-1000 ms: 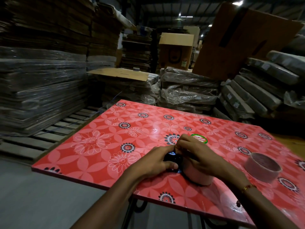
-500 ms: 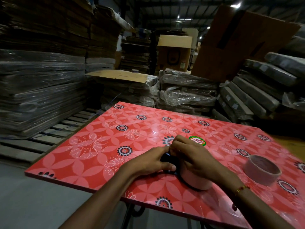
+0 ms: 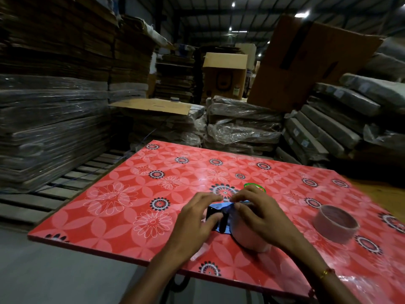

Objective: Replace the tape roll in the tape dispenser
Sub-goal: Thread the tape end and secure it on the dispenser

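Here both hands work near the counter's (image 3: 109, 205) front edge: left hand (image 3: 195, 224) grips the tape dispenser (image 3: 215, 217), right hand (image 3: 256, 212) pinches the tape roll's (image 3: 247, 235) end, which may slip and restick.

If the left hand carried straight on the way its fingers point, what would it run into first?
The left hand points up and right across the table, with its fingers already on the tape dispenser. Going on, it would likely meet the right hand holding the tape roll. Depth is unclear.

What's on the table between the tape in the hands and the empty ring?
Nothing. The head view shows only bare red table between the tape roll and the empty ring.
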### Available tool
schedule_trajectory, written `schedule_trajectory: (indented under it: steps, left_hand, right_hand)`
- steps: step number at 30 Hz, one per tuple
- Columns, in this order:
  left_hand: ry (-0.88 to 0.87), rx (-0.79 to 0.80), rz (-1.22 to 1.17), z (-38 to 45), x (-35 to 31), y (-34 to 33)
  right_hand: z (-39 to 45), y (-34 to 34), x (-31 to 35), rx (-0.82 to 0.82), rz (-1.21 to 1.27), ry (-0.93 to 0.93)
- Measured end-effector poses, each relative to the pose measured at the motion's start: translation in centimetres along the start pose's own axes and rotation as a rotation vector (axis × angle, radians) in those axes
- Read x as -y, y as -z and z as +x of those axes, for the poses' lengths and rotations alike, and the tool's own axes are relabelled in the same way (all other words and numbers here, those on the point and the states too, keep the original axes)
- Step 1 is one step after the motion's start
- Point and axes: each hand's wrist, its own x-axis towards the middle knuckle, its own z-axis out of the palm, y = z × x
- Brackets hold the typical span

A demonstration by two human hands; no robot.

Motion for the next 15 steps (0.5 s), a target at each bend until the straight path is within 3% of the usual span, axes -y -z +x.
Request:
schedule_trajectory:
  steps: [7, 11, 15]
  left_hand:
    - [-0.094, -0.076, 0.192, 0.3, -0.8, -1.1]
    - [-0.047, -0.125, 0.099, 0.2, -1.0, -1.5]
    - [-0.021, -0.140, 0.084, 0.1, -1.0, -1.5]
  right_hand:
    - [-1.2, -1.5, 1.0, -0.046, -0.183, -0.075]
    - [-1.0, -2.3, 1.5, -0.075, -0.315, -0.098]
    - [-0.9, -2.7, 1.8, -0.115, -0.287, -0.137]
